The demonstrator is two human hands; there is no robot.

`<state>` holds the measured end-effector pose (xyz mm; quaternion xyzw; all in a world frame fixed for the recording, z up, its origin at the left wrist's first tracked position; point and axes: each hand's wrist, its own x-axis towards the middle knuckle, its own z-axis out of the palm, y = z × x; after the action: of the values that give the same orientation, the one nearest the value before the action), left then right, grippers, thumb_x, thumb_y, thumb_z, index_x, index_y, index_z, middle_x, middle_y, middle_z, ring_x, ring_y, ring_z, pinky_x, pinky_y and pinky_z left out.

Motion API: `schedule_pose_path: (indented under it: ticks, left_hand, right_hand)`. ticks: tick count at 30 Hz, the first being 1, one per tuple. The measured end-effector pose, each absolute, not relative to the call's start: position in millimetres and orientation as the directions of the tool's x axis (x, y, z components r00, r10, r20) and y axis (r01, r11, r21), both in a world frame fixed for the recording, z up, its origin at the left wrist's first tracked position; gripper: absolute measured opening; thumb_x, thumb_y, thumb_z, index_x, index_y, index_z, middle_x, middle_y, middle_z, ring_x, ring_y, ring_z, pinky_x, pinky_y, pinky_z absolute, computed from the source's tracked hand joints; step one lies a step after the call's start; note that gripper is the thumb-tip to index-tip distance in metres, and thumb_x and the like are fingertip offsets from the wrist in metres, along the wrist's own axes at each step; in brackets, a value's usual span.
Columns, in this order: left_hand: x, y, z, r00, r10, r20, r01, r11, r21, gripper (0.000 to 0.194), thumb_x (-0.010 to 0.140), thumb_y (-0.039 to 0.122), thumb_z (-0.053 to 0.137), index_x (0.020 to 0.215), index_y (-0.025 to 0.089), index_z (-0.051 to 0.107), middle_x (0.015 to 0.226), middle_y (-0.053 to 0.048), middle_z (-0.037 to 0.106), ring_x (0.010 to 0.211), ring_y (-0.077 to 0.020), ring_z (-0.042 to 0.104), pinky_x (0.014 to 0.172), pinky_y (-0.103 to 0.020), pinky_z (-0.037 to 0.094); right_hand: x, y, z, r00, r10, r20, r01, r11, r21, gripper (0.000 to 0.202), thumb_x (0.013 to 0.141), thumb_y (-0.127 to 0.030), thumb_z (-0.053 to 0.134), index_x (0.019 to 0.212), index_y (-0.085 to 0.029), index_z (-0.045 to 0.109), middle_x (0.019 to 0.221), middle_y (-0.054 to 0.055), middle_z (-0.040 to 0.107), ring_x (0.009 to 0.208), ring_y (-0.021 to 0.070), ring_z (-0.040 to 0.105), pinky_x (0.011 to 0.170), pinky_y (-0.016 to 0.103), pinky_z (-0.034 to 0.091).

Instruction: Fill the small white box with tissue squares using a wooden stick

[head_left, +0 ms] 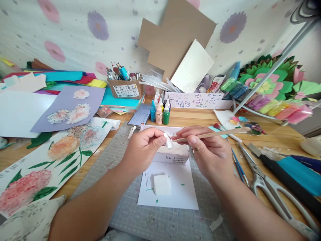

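My left hand (146, 147) pinches a small folded piece of white tissue or paper (168, 140) between thumb and finger. My right hand (210, 150) grips a long pale wooden stick (220, 133), its thin end close to the white piece; whether they touch I cannot tell. Below and behind both hands stands a low white paper box (175, 158) with handwriting on its front. Closer to me, a square stack of white tissue (162, 184) rests on a white sheet (180, 197) with green marks.
The sheet lies on a grey cutting mat (140, 222). Large scissors (265, 180) and thin brushes (239, 165) lie at right. Small paint bottles (158, 113) and a phone (139, 115) stand or lie behind. A flower painting (62, 157) covers the left side.
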<state>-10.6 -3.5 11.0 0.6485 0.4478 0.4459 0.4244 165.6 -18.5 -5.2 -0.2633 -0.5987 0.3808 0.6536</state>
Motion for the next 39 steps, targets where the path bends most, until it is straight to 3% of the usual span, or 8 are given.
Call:
schedule_pose_path:
  ticks: [8, 19, 31, 39]
  left_hand:
    - [-10.4, -3.1, 10.0, 0.202, 0.958, 0.202, 0.278, -0.253, 0.926, 0.018, 0.086, 0.031, 0.058, 0.075, 0.018, 0.066, 0.081, -0.003, 0.070, 0.084, -0.0203, 0.063, 0.077, -0.032, 0.044]
    - [-9.8, -0.6, 7.7, 0.164, 0.964, 0.209, 0.311, -0.251, 0.916, 0.018, 0.083, 0.033, 0.061, 0.073, 0.019, 0.066, 0.075, -0.002, 0.068, 0.075, -0.0182, 0.060, 0.069, -0.031, 0.043]
    - [-10.1, -2.8, 8.0, 0.182, 0.958, 0.221, 0.263, -0.264, 0.928, 0.015, 0.083, 0.031, 0.062, 0.076, 0.018, 0.066, 0.074, -0.003, 0.067, 0.075, -0.0171, 0.059, 0.063, -0.028, 0.044]
    - [-9.0, -3.0, 10.5, 0.186, 0.960, 0.210, 0.217, -0.248, 0.944, 0.016, 0.082, 0.030, 0.064, 0.074, 0.017, 0.067, 0.074, -0.002, 0.068, 0.073, -0.0159, 0.060, 0.065, -0.027, 0.046]
  right_hand:
    - [165.3, -18.4, -5.3, -0.013, 0.807, 0.590, -0.143, 0.583, -0.800, 0.013, 0.090, -0.019, 0.064, 0.092, -0.027, 0.074, 0.092, 0.001, 0.073, 0.091, 0.0173, 0.071, 0.080, 0.036, 0.060]
    - [163.2, -18.4, -4.1, -0.031, 0.797, 0.604, -0.120, 0.597, -0.793, 0.015, 0.090, -0.015, 0.063, 0.089, -0.026, 0.074, 0.088, 0.000, 0.073, 0.093, 0.0161, 0.069, 0.077, 0.032, 0.060]
    - [164.8, -18.0, -6.4, -0.033, 0.808, 0.588, -0.116, 0.581, -0.806, 0.014, 0.090, -0.017, 0.062, 0.090, -0.027, 0.073, 0.090, 0.000, 0.072, 0.091, 0.0179, 0.071, 0.075, 0.035, 0.059]
    - [165.0, -15.7, -0.4, -0.060, 0.722, 0.689, 0.053, 0.692, -0.720, 0.014, 0.089, -0.015, 0.062, 0.086, -0.024, 0.072, 0.085, 0.001, 0.075, 0.087, 0.0183, 0.071, 0.084, 0.039, 0.055]
